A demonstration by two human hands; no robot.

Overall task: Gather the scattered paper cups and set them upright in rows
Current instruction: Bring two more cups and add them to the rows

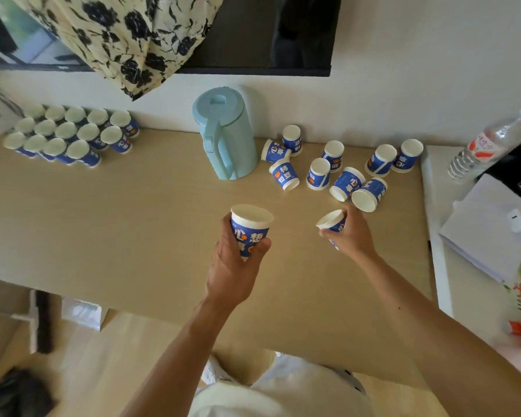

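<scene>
Mid-frame, left hand [235, 266] grips an upright cup [251, 228], right hand [351, 233] grips a tilted cup [333, 221]; finished rows [73, 135] sit upper left, nearer the left hand.

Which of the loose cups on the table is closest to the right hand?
The tipped-over paper cup at the cluster's near edge, its open mouth facing the person. It lies just beyond the right hand, which holds another cup; the rest sit farther back.
</scene>
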